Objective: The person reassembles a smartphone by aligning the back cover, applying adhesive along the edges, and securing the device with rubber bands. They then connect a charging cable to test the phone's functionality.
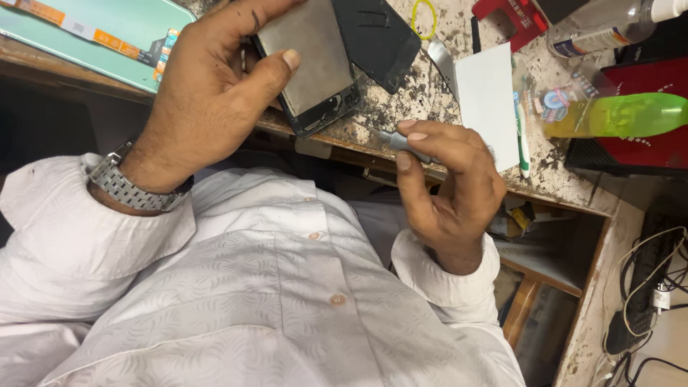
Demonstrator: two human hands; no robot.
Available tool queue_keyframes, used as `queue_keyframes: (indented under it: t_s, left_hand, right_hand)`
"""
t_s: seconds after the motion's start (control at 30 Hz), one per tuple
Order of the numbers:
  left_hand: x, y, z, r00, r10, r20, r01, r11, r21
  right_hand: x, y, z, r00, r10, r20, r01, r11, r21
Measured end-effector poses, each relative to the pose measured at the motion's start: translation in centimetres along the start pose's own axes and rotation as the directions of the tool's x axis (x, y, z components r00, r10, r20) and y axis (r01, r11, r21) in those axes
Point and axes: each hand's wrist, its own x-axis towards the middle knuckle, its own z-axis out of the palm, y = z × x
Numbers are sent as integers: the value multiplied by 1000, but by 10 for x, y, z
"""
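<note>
Nearest the body, the right hand (451, 183) pinches a thin screwdriver (398, 140) between thumb and first fingers, its tip aimed toward the phone (312, 68), which serves as the landmark here. The tip sits just right of the phone's near corner, apart from it, over the bench edge (459, 175). The left hand (215, 93), watch (132, 188) on its wrist, grips the phone with the thumb pressed across the bare metal back, holding it tilted and partly past the edge. A slip of that grip could, I judge, drop the phone into the lap; a hard push with the tip could skid across the plate and gouge it or jab the thumb. Beyond the phone lies a black cover (378, 39); right of it a white card (487, 104), then a green bottle (623, 115) that a swung elbow might knock over.
</note>
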Motion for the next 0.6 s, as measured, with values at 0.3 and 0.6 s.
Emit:
queue_keyframes:
  t_s: [0.3,0.6]
  left_hand:
    - [1,3,1,1000,-26,1,26,1000,2]
    - [1,5,2,1000,-17,-12,17,1000,17]
  right_hand:
    - [6,-2,-1,997,-47,67,51,996,-67]
    - [9,0,1,990,-97,102,106,991,-84]
